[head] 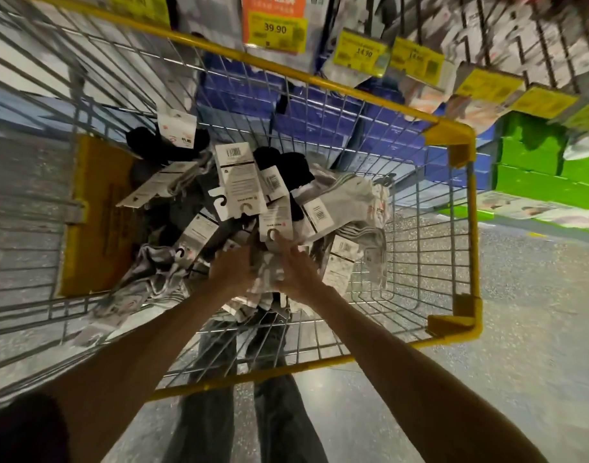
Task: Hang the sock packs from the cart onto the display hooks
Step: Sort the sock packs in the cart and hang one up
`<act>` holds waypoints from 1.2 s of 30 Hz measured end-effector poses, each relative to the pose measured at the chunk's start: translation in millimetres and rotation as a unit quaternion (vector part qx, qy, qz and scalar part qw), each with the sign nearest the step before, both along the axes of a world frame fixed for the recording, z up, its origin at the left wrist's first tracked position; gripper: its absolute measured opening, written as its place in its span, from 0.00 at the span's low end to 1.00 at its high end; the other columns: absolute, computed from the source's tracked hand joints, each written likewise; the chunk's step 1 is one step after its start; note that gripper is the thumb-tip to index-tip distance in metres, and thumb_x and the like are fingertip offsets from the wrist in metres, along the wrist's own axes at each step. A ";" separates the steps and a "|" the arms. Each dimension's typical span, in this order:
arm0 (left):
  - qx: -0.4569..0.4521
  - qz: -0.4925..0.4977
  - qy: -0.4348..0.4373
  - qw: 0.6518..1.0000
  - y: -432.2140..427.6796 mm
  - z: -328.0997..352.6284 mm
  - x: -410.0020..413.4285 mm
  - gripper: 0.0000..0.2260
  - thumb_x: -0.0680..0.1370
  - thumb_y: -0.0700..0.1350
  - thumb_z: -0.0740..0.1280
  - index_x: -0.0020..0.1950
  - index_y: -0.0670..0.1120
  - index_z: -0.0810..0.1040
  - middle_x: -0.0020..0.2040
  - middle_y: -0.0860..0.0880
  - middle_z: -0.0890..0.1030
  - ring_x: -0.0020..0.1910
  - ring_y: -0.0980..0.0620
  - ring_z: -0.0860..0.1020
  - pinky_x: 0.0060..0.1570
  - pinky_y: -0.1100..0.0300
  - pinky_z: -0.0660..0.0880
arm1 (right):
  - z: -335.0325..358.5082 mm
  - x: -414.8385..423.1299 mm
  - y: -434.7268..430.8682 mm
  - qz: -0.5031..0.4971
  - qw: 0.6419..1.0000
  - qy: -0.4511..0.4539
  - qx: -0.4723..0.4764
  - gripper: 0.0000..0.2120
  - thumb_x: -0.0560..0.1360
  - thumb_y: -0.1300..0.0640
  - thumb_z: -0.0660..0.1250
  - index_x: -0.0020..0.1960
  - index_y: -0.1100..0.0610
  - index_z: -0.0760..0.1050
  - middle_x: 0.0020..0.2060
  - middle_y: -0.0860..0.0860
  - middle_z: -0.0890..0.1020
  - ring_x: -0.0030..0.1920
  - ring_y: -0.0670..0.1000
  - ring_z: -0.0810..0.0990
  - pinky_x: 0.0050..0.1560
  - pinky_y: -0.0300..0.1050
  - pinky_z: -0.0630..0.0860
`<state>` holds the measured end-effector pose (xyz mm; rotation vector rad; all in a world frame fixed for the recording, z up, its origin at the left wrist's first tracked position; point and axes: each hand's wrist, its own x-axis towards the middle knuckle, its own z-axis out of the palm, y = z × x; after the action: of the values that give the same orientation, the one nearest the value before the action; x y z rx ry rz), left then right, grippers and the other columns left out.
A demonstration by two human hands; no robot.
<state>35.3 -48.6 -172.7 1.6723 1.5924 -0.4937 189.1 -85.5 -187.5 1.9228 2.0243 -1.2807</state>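
Observation:
A wire cart [460,152] with a yellow rim stands below me, holding a heap of sock packs [239,188] in black, grey and white with white card headers. Both my hands reach down into the heap. My left hand [231,267] and my right hand [294,265] close from either side on one grey-white sock pack [268,272] at the near part of the pile. My right index finger lies against the hook hole of a white card header [275,222]. How firmly each hand grips is blurred.
Display hooks with hanging sock packs and yellow price tags [361,53] run along the top, beyond the cart. An orange sign [274,21] reads 39.90. Blue boxes [319,108] and green boxes [537,162] sit under them. A yellow panel [99,215] lines the cart's left end.

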 end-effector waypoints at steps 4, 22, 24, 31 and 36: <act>0.053 0.032 -0.106 0.992 -8.7 13.2 -8.4 0.14 0.75 0.43 0.71 0.60 0.46 0.78 0.53 0.43 0.82 0.56 0.42 0.79 0.55 0.51 0.75 | 19.4 -4.6 1.8 -0.064 0.996 0.050 -0.026 0.49 0.68 0.61 0.76 0.79 0.56 0.49 0.54 0.59 0.82 0.48 0.59 0.83 0.47 0.48 0.79; -0.266 0.570 -0.481 0.611 16.2 68.0 -17.6 0.18 0.76 0.50 0.69 0.63 0.44 0.79 0.58 0.44 0.83 0.52 0.46 0.83 0.43 0.54 0.82 | 97.5 -3.3 -16.5 -0.271 0.872 0.341 -0.224 0.07 0.78 0.65 0.65 0.56 0.61 0.74 0.42 0.50 0.80 0.41 0.43 0.81 0.41 0.37 0.79; -0.236 0.573 -0.457 0.638 15.5 59.5 -17.2 0.23 0.72 0.45 0.72 0.66 0.44 0.77 0.64 0.42 0.80 0.58 0.45 0.80 0.48 0.53 0.81 | 88.1 -1.2 -10.5 -0.235 0.879 0.344 -0.234 0.10 0.78 0.65 0.64 0.60 0.63 0.72 0.43 0.50 0.80 0.40 0.43 0.82 0.39 0.36 0.78; -0.141 0.584 -0.420 0.680 16.9 37.3 -31.1 0.13 0.78 0.38 0.67 0.61 0.50 0.77 0.60 0.46 0.81 0.60 0.43 0.79 0.50 0.46 0.80 | 38.4 28.6 22.0 -0.258 0.952 0.161 0.029 0.23 0.79 0.45 0.63 0.72 0.47 0.63 0.62 0.55 0.69 0.57 0.55 0.75 0.51 0.52 0.78; -0.114 0.543 -0.407 0.725 16.5 35.9 -37.2 0.13 0.79 0.38 0.66 0.57 0.55 0.78 0.60 0.47 0.82 0.59 0.46 0.79 0.52 0.46 0.78 | 17.0 52.3 55.3 -0.041 0.987 -0.143 0.062 0.48 0.69 0.66 0.70 0.79 0.47 0.48 0.78 0.59 0.46 0.77 0.64 0.46 0.75 0.63 0.54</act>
<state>-1.9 -32.1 -136.8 0.3813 1.4016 0.5816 241.4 -30.1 -170.6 2.1210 1.9368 -0.8477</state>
